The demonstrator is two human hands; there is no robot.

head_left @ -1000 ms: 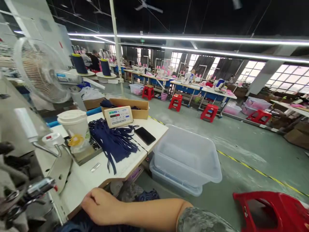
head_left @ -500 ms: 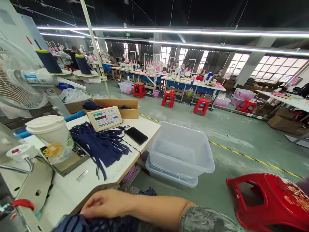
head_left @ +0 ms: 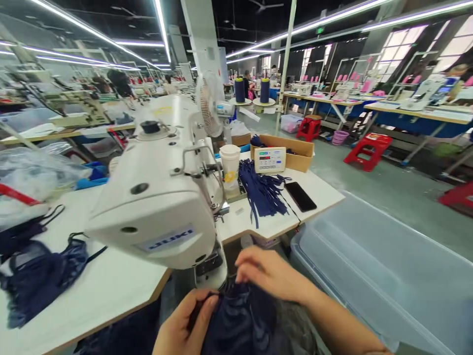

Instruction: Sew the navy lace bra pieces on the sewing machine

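Both my hands hold a piece of dark navy fabric (head_left: 240, 320) low in front of me, just below the head of a white Juki sewing machine (head_left: 162, 197). My left hand (head_left: 185, 325) grips the fabric's left edge with curled fingers. My right hand (head_left: 271, 273) pinches its top edge from the right. More navy fabric (head_left: 40, 276) lies on the white table (head_left: 111, 291) to the left of the machine.
A bundle of navy straps (head_left: 262, 190), a black phone (head_left: 300, 196), a control panel (head_left: 269, 159), a paper cup (head_left: 229, 165) and a cardboard box (head_left: 291, 150) sit on the table's right side. Clear plastic bins (head_left: 373, 266) stand at my right. Red stools (head_left: 364, 150) and other workstations fill the hall behind.
My view has swung left, from the table's right end and the bins to the sewing machine. My left hand has come into view and both hands now grip the navy fabric.
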